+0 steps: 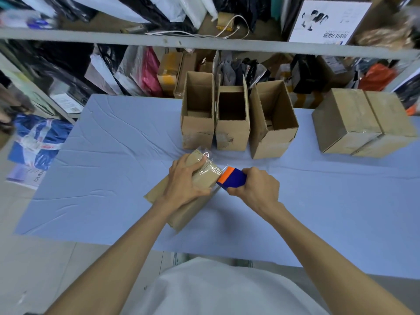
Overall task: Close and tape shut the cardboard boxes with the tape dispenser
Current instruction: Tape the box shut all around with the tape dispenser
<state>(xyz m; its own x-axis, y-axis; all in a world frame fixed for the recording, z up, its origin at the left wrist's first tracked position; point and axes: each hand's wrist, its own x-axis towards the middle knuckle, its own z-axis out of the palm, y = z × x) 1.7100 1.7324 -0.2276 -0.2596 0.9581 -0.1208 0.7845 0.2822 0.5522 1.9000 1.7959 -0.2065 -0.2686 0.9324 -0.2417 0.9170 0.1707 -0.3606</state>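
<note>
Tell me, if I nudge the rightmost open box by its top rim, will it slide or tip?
Probably tips: the rightmost open box stands tall on a narrow base. Little shows inside it, so it is likely light. The wrinkled blue cloth may snag its bottom edge.

We wear a plain white top (216, 289); our left hand (184, 180) and right hand (256, 187) are bare, forearms (127, 242) too.
</note>
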